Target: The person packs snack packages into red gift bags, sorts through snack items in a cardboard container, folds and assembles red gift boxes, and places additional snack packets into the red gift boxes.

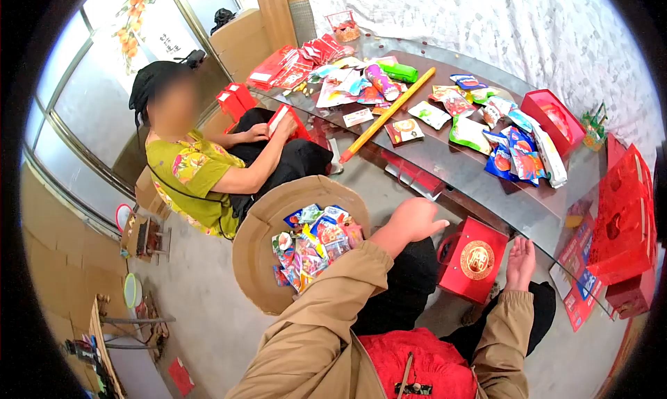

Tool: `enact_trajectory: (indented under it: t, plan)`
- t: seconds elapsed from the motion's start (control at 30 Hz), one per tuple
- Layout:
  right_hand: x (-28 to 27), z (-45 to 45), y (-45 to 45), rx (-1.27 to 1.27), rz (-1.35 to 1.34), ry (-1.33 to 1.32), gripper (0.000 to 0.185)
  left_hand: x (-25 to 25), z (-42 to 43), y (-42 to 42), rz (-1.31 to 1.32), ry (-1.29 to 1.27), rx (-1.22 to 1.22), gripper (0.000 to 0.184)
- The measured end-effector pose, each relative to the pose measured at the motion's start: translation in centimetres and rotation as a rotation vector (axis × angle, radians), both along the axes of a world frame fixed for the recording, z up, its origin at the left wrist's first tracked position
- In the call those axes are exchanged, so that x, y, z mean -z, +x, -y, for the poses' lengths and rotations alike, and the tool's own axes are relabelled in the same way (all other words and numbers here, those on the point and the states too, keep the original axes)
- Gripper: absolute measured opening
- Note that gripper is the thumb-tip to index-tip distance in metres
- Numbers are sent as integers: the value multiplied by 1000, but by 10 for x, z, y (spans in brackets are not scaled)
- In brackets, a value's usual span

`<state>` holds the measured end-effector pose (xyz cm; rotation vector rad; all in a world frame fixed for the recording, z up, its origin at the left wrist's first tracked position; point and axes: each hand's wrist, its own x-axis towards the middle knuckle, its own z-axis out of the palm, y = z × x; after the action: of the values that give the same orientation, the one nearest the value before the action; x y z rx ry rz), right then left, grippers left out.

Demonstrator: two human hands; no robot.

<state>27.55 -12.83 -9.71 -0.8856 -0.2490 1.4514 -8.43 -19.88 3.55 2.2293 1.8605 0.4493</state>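
My left hand (pixel 412 223) is held above my knee, left of a red gift box (pixel 472 260); its thumb points toward the box, while its other fingers are mostly hidden. The box has a round gold emblem on its face and stands between my knees by the table edge. On its right side, my right hand (pixel 520 263) is open, palm turned up, with nothing in it. Left of my left arm is a round cardboard tub (pixel 253 253) with many bright snack packets (pixel 316 243) inside.
Snack packets (pixel 514 152), red envelopes (pixel 281 67), a long yellow stick (pixel 389 114) and an open red box (pixel 554 121) lie on the glass table (pixel 451 170). A red gift bag (pixel 625 218) stands at right. A co-worker (pixel 194 170) sits left, holding a red item (pixel 288 123).
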Motion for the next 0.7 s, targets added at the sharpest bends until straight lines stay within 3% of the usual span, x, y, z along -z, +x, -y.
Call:
enact_trajectory:
  t: [0.17,0.47,0.7]
  plan:
    - [-3,-1,-1,13,13,21,36,2,1,0,1,11,-7,53]
    - [4,-2,6,-22,-37,13,50,4,1,0,15,29,-10,54]
    - [-26,5,-5,-67,-74,47,33,1,4,0,42,30,-23,54]
